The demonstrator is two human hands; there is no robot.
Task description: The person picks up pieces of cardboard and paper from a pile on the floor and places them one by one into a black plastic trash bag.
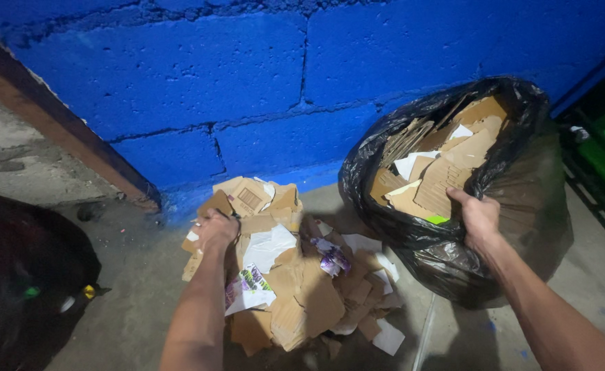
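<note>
This place looks like a waste or storage corner of a building, not a living room. The wall point(261, 75) is of rough blocks painted blue, the floor point(137, 288) is bare concrete, and torn cardboard pieces point(295, 288) lie beside a full black rubbish bag point(515, 199).

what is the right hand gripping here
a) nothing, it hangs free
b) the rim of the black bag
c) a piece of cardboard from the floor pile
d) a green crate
b: the right hand is closed on the rim of the black bag, which is filled with cardboard scraps, while the left hand reaches into the floor pile.
</note>
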